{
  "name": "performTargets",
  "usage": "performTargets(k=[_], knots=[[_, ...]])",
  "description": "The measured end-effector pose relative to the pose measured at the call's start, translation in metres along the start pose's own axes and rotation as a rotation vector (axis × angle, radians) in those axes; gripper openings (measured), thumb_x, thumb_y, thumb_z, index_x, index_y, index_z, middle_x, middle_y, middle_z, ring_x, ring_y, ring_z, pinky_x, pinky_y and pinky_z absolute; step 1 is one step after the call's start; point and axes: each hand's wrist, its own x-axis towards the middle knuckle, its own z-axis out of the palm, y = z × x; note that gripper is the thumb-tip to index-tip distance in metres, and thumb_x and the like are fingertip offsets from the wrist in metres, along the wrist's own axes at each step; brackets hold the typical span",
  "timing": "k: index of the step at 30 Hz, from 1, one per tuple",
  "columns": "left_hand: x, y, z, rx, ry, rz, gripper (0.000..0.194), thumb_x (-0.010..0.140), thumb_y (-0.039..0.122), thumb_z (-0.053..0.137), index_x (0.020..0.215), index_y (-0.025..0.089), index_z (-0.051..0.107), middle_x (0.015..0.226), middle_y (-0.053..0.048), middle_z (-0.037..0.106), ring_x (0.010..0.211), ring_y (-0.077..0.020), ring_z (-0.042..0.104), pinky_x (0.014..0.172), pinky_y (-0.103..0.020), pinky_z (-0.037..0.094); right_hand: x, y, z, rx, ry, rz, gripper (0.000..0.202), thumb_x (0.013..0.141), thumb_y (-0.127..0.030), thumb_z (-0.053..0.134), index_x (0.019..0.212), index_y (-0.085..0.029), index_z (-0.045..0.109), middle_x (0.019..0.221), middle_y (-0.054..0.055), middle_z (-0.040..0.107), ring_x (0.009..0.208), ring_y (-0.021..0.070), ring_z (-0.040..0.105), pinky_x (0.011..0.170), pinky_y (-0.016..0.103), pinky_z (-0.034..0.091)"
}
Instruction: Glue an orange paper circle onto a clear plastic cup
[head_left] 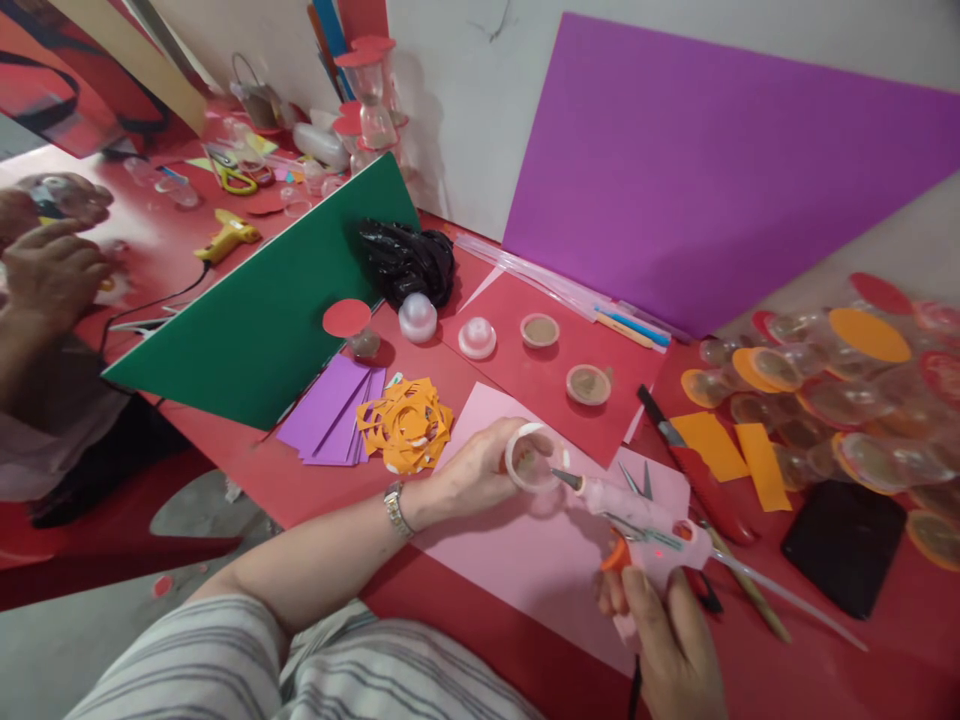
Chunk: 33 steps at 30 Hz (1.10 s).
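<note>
Left hand (480,468), half-curled, is holding cup (532,472); right hand (670,640), closed, is gripping glue gun (637,515) — nozzle (568,479) pointing ten o'clock, cupward.

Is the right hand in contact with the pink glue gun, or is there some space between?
Touching. The head view shows the right hand wrapped around the handle of the pink glue gun, by its orange trigger.

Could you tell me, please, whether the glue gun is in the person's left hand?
No, the right hand grips the pink glue gun, while the left hand holds a clear cup.
</note>
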Motion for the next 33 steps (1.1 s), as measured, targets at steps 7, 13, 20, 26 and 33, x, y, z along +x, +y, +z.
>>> performTargets(k=[7,13,20,26,33], knots=[[0.0,0.004,-0.001,-0.028,-0.011,-0.017,0.012,0.087,0.025,0.067,0.096,0.017,0.065,0.096,-0.007,0.07,0.087,-0.0183,0.067,0.081,-0.031,0.055,-0.005,0.001,0.004,0.011,0.035,0.002,0.036,0.088,-0.053,0.069,0.074,-0.023,0.053,0.061,-0.003,0.058,0.056,0.0145,0.057,0.06,0.03,0.054],[0.0,0.004,0.0,-0.024,-0.071,0.017,0.014,0.087,0.028,0.066,0.096,0.018,0.064,0.096,-0.006,0.07,0.085,-0.0172,0.066,0.081,-0.03,0.054,-0.001,-0.006,0.002,-0.034,0.018,0.001,0.036,0.085,-0.052,0.072,0.072,-0.024,0.055,0.061,-0.002,0.058,0.058,0.0159,0.058,0.056,0.029,0.052],[-0.005,-0.003,0.005,0.027,-0.148,0.107,0.018,0.077,0.017,0.07,0.093,0.017,0.062,0.091,-0.004,0.068,0.081,-0.0157,0.064,0.075,-0.027,0.053,0.004,-0.004,-0.004,-0.06,0.038,-0.002,0.039,0.084,-0.055,0.072,0.07,-0.023,0.054,0.06,0.0,0.058,0.057,0.0156,0.054,0.054,0.029,0.049],[-0.003,0.004,0.01,0.034,-0.108,-0.048,0.02,0.077,0.031,0.073,0.084,0.019,0.059,0.08,0.0,0.066,0.071,-0.0124,0.061,0.067,-0.023,0.051,0.003,0.003,-0.006,-0.079,0.016,-0.05,0.035,0.09,-0.054,0.066,0.079,-0.022,0.058,0.063,0.0,0.06,0.058,0.0151,0.058,0.055,0.029,0.052],[-0.001,0.003,0.008,-0.01,-0.021,-0.177,0.035,0.071,0.028,0.076,0.093,0.021,0.049,0.086,0.0,0.067,0.07,-0.0117,0.063,0.062,-0.022,0.051,0.001,0.005,-0.008,-0.103,-0.042,-0.06,0.032,0.094,-0.05,0.061,0.077,-0.023,0.056,0.063,0.0,0.061,0.058,0.015,0.062,0.058,0.027,0.056]])
